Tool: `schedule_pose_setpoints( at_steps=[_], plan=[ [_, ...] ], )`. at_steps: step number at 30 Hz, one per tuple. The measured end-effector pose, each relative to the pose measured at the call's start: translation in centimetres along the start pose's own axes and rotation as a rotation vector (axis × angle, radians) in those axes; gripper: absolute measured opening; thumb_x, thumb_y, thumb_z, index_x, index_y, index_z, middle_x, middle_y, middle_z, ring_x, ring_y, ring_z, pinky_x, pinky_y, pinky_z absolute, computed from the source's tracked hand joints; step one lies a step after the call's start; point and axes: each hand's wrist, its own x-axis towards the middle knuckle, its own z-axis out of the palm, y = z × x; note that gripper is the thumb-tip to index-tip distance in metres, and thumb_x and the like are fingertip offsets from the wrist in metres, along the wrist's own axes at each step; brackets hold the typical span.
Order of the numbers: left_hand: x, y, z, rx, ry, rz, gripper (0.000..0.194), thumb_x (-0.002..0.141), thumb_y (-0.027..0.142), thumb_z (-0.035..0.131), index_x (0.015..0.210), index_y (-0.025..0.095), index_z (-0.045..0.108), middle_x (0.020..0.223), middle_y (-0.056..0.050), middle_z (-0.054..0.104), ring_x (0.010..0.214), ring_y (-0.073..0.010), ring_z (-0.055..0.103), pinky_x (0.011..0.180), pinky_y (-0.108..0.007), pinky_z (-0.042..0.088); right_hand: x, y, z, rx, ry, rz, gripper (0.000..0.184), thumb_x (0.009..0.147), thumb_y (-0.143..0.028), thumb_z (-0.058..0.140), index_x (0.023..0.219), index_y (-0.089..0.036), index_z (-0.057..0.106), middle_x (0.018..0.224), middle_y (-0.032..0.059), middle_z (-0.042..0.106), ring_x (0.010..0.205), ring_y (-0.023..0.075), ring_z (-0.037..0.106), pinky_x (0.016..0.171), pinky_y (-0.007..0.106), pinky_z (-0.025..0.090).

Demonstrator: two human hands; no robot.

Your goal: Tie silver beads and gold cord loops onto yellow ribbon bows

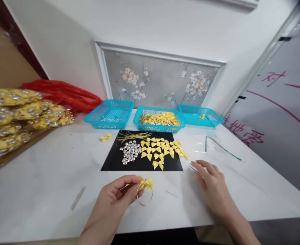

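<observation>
1. Nearest you, your left hand (117,195) has thumb and forefinger closed in a pinch on a yellow bow (147,184); a thin gold loop (152,195) hangs below it, over the white table (50,173).
2. Your right hand (213,187) is low over the table, fingers bent, with thin dark strips (192,168) at the fingertips; you can't tell from here whether they are gripped or only touched.
3. Between your hands lies a thin scrap (171,193); a grey strip (78,198) lies left of your left hand.
4. Beyond them, the black mat (114,164) bears silver beads (131,152) at left, loose bows (158,165) at right, some past its edge, and gold ties (131,136) along the back.
5. To your right is a green strip (226,149).
6. Farther back stand three blue baskets (160,128); the middle one holds a yellow heap (162,118).
7. Behind them is a flowered panel (155,81).
</observation>
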Motion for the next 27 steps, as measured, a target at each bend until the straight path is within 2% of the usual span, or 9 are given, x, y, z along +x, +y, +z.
schedule_pose_setpoints(
  at_steps=[2,4,6,8,11,17,21,24,27],
  plan=[
    [0.0,0.0,0.3,-0.008,-0.011,0.009,0.021,0.066,0.033,0.089,0.080,0.019,0.081,0.079,-0.003,0.082,0.075,-0.0179,0.072,0.075,-0.024,0.058,0.3,-3.5,-0.5,0.134,-0.012,-0.061,0.033,0.100,-0.022,0.047,0.130,-0.025,0.061,0.124,0.0103,0.064,0.105,0.0220,0.066,0.088,0.039,0.059],
    [-0.1,0.2,0.6,-0.025,-0.026,0.016,0.023,0.066,0.032,0.089,0.082,0.019,0.081,0.078,-0.003,0.081,0.074,-0.0183,0.073,0.075,-0.025,0.059,0.4,-7.2,-0.8,0.505,-0.095,-0.113,0.038,0.095,-0.015,0.053,0.131,-0.026,0.059,0.123,0.0082,0.062,0.097,0.0174,0.068,0.083,0.030,0.059],
    [-0.2,0.5,0.7,-0.010,-0.042,0.027,0.023,0.066,0.031,0.089,0.084,0.019,0.081,0.079,-0.003,0.082,0.075,-0.0187,0.074,0.075,-0.025,0.060,0.7,-10.0,-0.8,0.730,-0.046,-0.114,0.035,0.091,-0.010,0.057,0.122,-0.024,0.064,0.112,0.0070,0.062,0.094,0.0174,0.066,0.081,0.029,0.058],
    [-0.4,0.9,0.5,0.049,-0.073,0.051,0.023,0.068,0.032,0.088,0.086,0.020,0.081,0.083,-0.003,0.082,0.079,-0.0199,0.074,0.077,-0.025,0.060,1.3,-11.5,-0.7,0.831,0.026,-0.112,0.027,0.092,-0.009,0.055,0.107,-0.023,0.071,0.097,0.0053,0.060,0.085,0.0165,0.063,0.075,0.028,0.056],
    [-0.4,1.1,-0.2,0.154,-0.121,0.106,0.022,0.073,0.035,0.084,0.090,0.022,0.081,0.091,-0.004,0.082,0.086,-0.0225,0.075,0.081,-0.028,0.061,2.5,-11.8,-0.6,0.918,0.059,-0.097,0.026,0.094,-0.009,0.052,0.092,-0.020,0.075,0.088,0.0046,0.058,0.076,0.0147,0.060,0.067,0.026,0.051],
    [-0.4,0.6,-1.8,0.195,-0.203,0.175,0.029,0.075,0.038,0.082,0.101,0.026,0.078,0.100,-0.005,0.081,0.097,-0.0257,0.074,0.086,-0.030,0.062,3.9,-12.0,-1.0,1.001,-0.038,-0.036,0.018,0.089,-0.008,0.059,0.084,-0.018,0.073,0.082,0.0031,0.063,0.075,0.0136,0.060,0.065,0.022,0.048],
    [-0.9,0.2,-1.9,0.114,-0.187,0.222,0.032,0.073,0.034,0.083,0.103,0.028,0.078,0.104,-0.005,0.081,0.100,-0.0256,0.074,0.085,-0.027,0.061,4.0,-13.1,-1.0,1.022,-0.096,0.003,0.014,0.089,-0.012,0.061,0.084,-0.018,0.073,0.078,0.0020,0.063,0.069,0.0126,0.057,0.059,0.022,0.044],
    [-0.8,0.0,-1.9,0.147,-0.184,0.259,0.029,0.075,0.033,0.081,0.103,0.028,0.078,0.106,-0.005,0.080,0.099,-0.0252,0.073,0.083,-0.026,0.061,4.1,-13.9,-1.0,1.022,-0.135,0.012,0.014,0.089,-0.013,0.061,0.084,-0.018,0.073,0.076,0.0010,0.064,0.067,0.0121,0.056,0.060,0.022,0.043],
    [-0.4,0.2,-2.1,0.216,-0.149,0.282,0.018,0.078,0.036,0.077,0.093,0.027,0.080,0.094,-0.004,0.081,0.089,-0.0232,0.073,0.079,-0.026,0.060,4.2,-14.6,-0.9,1.016,-0.161,0.013,0.013,0.089,-0.015,0.060,0.083,-0.018,0.072,0.073,0.0000,0.065,0.064,0.0116,0.055,0.058,0.022,0.042]
  ],
)
